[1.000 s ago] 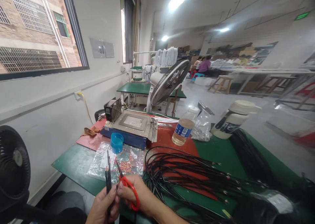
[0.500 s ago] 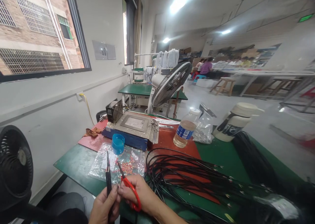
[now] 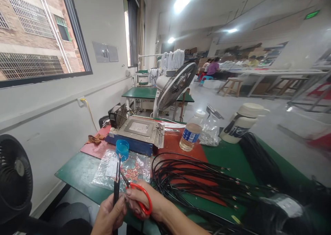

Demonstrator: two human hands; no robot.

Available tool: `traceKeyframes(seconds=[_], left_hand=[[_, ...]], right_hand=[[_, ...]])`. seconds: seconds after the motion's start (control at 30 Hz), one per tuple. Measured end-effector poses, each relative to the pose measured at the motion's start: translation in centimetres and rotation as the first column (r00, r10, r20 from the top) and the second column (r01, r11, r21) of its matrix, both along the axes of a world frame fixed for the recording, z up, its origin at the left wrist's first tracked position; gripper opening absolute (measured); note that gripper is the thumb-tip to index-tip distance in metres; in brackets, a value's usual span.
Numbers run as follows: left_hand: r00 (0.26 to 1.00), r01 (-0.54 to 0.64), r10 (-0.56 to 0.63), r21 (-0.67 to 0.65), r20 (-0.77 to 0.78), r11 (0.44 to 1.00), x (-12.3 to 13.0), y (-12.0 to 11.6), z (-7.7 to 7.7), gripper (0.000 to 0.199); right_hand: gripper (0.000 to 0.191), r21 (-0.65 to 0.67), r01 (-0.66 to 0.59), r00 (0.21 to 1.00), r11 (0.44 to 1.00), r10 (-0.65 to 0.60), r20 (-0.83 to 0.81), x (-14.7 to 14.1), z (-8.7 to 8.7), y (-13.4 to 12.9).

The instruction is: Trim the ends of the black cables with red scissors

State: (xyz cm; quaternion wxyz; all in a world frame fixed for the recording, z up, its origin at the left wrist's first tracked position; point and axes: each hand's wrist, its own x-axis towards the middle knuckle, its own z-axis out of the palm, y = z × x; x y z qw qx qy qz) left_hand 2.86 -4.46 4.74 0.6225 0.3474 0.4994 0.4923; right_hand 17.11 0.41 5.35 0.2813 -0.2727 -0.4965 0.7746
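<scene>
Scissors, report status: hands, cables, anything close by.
Left hand gripping black cables. Right hand holding red-handled scissors, blades near the cables. Plastic bag just beyond; cable pile to the right.

We see everything through one camera on the person's head, looking forward and down across the bench (image 3: 74,164). It sits close above the left hand (image 3: 110,211) and the right hand (image 3: 141,195), which come in from the bottom edge, near the middle. Our view is wide: it takes in the window (image 3: 77,31) at upper left, a black fan (image 3: 18,167) cut off at the left edge, and the room back to its far tables (image 3: 274,73). Toward the right edge things smear, probably from the lens or movement.
</scene>
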Motion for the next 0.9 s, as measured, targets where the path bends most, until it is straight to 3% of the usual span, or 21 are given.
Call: traceKeyframes(seconds=[0.23,0.5,0.77,0.9], left_hand=[[0.996,0.035,-0.028,0.095,-0.082,0.995,-0.4,-0.2,-1.0,0.042],[0.994,-0.034,0.037,-0.026,0.103,0.999,-0.2,0.1,-1.9,0.045],[0.98,-0.014,0.018,-0.022,0.2,1.0,-0.1,0.2,-2.4,0.045],[0.973,0.0,0.006,-0.025,0.23,1.0,0.0,0.2,-1.9,0.044]], right_hand=[[0.051,-0.037,0.01,1.0,0.999,-0.009,0.004,-0.1,0.0,-0.3],[0.055,-0.082,0.031,0.999,0.996,-0.033,-0.019,-0.6,-0.3,-0.4],[0.051,-0.049,0.051,0.999,0.998,-0.052,-0.008,-0.8,-0.3,-0.2],[0.055,-0.078,0.136,0.99,0.988,-0.138,-0.024,-0.8,-0.3,-0.1]])
